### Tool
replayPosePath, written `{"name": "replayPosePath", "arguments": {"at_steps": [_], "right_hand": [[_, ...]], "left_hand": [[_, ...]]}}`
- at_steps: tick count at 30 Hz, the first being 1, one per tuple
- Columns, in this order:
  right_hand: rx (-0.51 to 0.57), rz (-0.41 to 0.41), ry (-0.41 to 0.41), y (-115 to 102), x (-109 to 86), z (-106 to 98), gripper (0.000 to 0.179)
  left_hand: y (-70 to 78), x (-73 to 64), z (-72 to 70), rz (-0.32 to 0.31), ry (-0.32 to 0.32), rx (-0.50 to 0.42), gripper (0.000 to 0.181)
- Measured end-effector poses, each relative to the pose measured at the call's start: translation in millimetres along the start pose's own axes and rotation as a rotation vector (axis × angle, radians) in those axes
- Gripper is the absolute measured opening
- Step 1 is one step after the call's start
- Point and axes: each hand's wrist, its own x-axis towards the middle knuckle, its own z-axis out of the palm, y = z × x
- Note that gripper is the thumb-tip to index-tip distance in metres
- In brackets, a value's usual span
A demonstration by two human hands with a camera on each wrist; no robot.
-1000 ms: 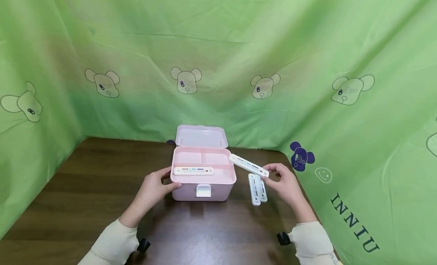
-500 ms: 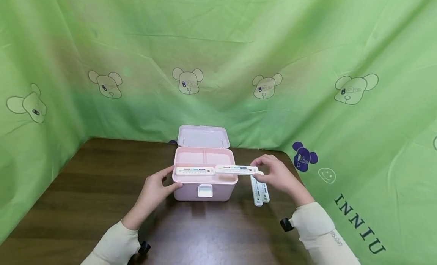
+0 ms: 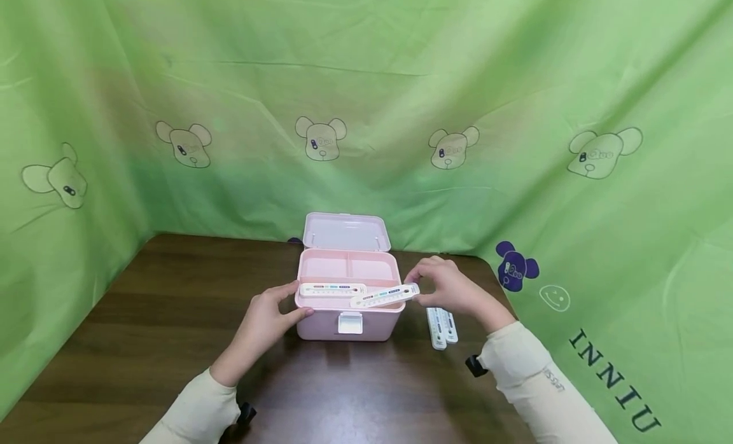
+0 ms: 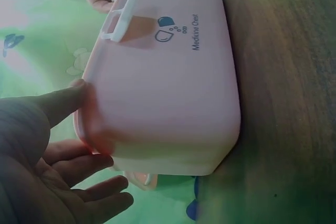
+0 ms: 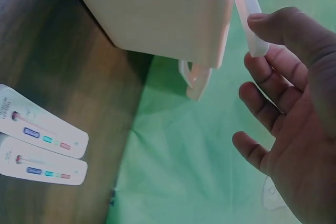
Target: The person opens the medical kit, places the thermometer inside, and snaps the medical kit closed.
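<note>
A pink medicine chest (image 3: pixel 321 327) stands with its lid (image 3: pixel 346 233) raised, showing a compartmented tray. My left hand (image 3: pixel 265 318) holds its near left corner, thumb on the front and fingers round the side; in the left wrist view the thumb (image 4: pixel 65 100) touches the rim. My right hand (image 3: pixel 449 289) pinches one end of a white thermometer (image 3: pixel 382 296), which slants over the tray's front right. A second thermometer (image 3: pixel 332 291) lies at the tray's front left. On the table right of the chest are two more thermometers (image 5: pixel 44 124), side by side and partly overlapping.
The brown wooden table (image 3: pixel 172 323) ends at a green curtain (image 3: pixel 246 196) behind and at the right. A white latch (image 3: pixel 350 323) sticks out from the chest's front. A divider splits the tray's rear part.
The right hand has carried its thermometer leftward from beside the chest to over the tray's front right, its tilt reversing. The left hand keeps its hold on the corner. The camera view shifts slightly.
</note>
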Motion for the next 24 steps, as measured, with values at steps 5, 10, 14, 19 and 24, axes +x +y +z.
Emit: {"name": "replayPosePath", "arguments": {"at_steps": [5, 10, 14, 19, 24], "right_hand": [[-0.034, -0.052, -0.085, -7, 9.5, -6, 0.027], [-0.081, -0.106, -0.162, -14, 17.2, -11, 0.031], [-0.095, -0.144, -0.19, -17, 21.8, -10, 0.033], [-0.084, -0.153, -0.216, -17, 28.4, -7, 0.034], [-0.086, -0.181, -0.259, -19, 37.0, -4, 0.034]], "left_hand": [[1.1, 2.0, -1.0, -0.012, -0.016, 0.004, 0.069], [3.3, 2.0, -1.8, -0.022, -0.038, 0.009, 0.069], [4.6, 2.7, -2.1, -0.01, -0.048, 0.018, 0.067], [4.0, 4.2, -2.4, 0.005, -0.054, 0.029, 0.066], [5.1, 4.4, -5.0, 0.007, -0.061, 0.037, 0.066]]}}
